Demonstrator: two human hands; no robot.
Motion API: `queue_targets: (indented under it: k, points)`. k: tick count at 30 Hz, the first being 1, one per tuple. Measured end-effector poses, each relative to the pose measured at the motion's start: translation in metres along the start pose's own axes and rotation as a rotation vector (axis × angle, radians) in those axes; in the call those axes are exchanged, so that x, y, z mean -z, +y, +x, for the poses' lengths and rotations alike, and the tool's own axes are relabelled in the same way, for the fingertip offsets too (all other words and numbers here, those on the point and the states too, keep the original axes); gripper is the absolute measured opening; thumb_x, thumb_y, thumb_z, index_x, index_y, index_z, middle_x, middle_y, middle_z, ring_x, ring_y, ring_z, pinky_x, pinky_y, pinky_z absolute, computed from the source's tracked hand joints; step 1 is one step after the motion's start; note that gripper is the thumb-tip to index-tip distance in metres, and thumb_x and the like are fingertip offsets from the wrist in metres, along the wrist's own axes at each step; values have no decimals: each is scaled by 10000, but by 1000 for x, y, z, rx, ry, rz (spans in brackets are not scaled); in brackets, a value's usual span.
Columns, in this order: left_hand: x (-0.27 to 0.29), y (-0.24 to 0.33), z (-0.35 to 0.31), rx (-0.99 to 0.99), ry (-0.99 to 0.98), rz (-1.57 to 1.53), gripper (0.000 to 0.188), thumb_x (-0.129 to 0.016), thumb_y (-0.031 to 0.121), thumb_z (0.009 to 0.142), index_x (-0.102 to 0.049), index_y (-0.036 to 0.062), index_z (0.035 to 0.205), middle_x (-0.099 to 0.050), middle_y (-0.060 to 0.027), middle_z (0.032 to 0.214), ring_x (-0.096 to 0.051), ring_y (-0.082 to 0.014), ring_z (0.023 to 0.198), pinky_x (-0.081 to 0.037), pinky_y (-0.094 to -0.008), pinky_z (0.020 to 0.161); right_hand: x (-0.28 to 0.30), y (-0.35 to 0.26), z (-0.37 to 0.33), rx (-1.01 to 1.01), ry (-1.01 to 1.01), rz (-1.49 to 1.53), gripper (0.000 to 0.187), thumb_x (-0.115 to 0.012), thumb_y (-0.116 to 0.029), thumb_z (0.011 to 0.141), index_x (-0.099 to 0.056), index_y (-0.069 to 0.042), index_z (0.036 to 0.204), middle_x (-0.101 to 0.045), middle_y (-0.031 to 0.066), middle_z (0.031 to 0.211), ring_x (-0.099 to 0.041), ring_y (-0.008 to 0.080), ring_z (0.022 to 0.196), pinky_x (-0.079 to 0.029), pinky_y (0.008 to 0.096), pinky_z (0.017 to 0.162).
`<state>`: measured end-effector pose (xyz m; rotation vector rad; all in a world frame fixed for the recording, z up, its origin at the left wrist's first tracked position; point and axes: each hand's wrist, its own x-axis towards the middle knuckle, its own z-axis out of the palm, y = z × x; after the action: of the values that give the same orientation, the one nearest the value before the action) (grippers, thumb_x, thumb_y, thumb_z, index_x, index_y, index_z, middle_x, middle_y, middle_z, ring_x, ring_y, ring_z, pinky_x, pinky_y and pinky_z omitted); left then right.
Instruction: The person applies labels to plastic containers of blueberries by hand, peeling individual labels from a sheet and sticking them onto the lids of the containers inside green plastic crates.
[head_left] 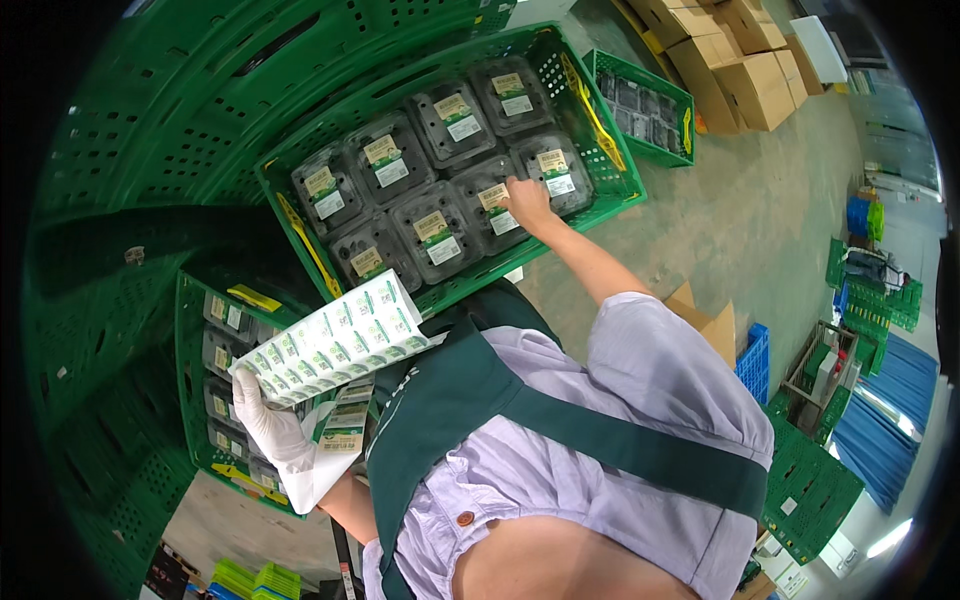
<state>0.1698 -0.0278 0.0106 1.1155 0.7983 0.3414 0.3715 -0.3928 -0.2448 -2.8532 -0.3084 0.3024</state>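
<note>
A green crate [450, 290] holds several clear plastic clamshell boxes with dark contents, blurred by their lids. Each lid carries a tan-and-green label and most also show a white label. My bare right hand [530, 205] rests on the lid of a front-row clamshell box [480, 215], fingers curled together at its label; whatever is between the fingertips is hidden. My left hand [268, 425], in a white glove, grips a sheet of green-and-white stickers [330, 340] by its lower left end. White backing paper and a strip of tan labels [345, 428] hang beside that hand.
Another green crate [190, 400] with boxed goods stands at lower left, below the sticker sheet. Tall green crates [200, 120] rise along the left. A smaller filled crate [690, 125] sits on the floor beyond, near cardboard boxes [750, 85]. A blue crate [752, 365] stands at right.
</note>
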Motion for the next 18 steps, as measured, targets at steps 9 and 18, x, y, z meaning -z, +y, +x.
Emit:
queue_targets:
  k: [9, 18]
  points:
    - [21, -9, -4, -10, 46, -82, 230, -570, 221, 862, -561, 19, 971, -624, -63, 903, -602, -125, 777, -473, -252, 702, 47, -9, 13, -167, -122, 129, 259, -744, -245, 613, -616, -62, 746, -632, 124, 705, -621, 293, 703, -492, 391, 627]
    - [17, -10, -4, -14, 12, -75, 215, -575, 214, 859, -570, 18, 947, -627, -57, 881, -601, -119, 762, -470, -245, 698, 13, 3, 9, -66, -29, -181, 538, -779, -370, 553, -513, -6, 847, -608, 197, 714, -619, 355, 698, -496, 432, 582]
